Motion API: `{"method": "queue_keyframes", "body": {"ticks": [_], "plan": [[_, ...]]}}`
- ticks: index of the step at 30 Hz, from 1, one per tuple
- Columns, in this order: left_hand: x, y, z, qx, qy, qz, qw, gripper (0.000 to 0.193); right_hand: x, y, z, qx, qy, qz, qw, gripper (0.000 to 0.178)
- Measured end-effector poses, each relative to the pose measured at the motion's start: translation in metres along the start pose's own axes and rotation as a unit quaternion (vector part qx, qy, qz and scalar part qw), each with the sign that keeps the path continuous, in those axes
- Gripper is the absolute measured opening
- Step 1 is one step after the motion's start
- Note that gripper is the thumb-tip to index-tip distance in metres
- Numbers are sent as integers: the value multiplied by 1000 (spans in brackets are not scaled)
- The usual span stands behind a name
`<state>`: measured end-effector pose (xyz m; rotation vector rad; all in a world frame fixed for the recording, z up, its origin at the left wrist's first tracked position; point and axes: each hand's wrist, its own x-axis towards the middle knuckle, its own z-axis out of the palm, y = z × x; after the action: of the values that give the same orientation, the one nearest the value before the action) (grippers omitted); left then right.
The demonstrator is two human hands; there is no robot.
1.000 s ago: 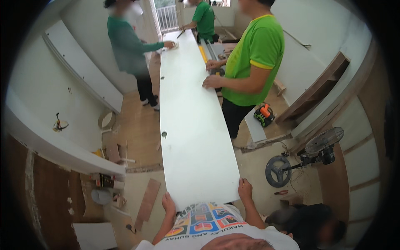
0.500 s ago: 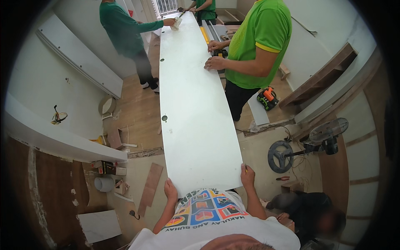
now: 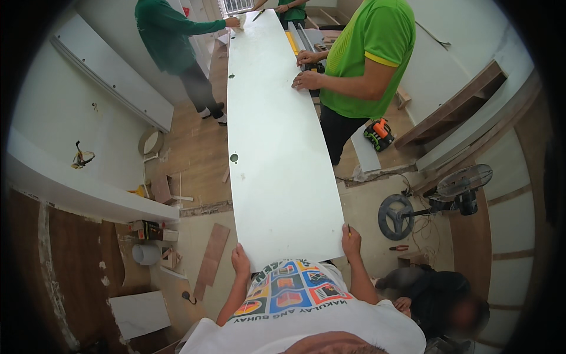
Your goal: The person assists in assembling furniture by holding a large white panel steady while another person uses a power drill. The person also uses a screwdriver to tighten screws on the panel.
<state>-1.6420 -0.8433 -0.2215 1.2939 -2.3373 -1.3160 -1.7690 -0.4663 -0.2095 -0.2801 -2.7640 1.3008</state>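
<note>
A long white panel [image 3: 280, 153] with round holes along its left edge stretches away from me. My left hand [image 3: 240, 261] is closed on its near left corner. At the near right corner, my right hand [image 3: 351, 243] grips the edge, with a thin pencil-like stick [image 3: 349, 230] also between the fingers. On the right, a person in bright green [image 3: 377, 59] rests both hands on the panel's edge. A person in dark green [image 3: 171, 41] holds a pale cloth [image 3: 238, 23] at the far left edge. A dark slim tool [image 3: 258, 15] lies on the far end.
A standing fan [image 3: 466, 189] with a round base stands at right. Behind it, low down, a person in dark clothes [image 3: 439, 301] crouches. Brown boards [image 3: 212, 253] lie on the floor at left, near a white bucket [image 3: 146, 254]. An orange-and-black tool [image 3: 379, 134] sits farther right.
The dark-green-clad person's arm and cloth have moved back toward the far left edge. The view has shifted slightly; my hands keep their hold on the panel.
</note>
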Motion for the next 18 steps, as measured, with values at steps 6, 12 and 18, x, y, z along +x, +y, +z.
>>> {"method": "queue_keyframes", "body": {"ticks": [6,12,18], "plan": [[0,-2,-8,-206,-75,-95,971,56,-1,-2,-3,-12,-1,18,1000,51],[3,-10,-9,-167,-49,-69,982,51,-4,-13,-4,-14,2,33,999,51],[6,-14,-2,-168,-48,-20,984,52,-1,-4,-2,-3,2,22,1000,51]]}}
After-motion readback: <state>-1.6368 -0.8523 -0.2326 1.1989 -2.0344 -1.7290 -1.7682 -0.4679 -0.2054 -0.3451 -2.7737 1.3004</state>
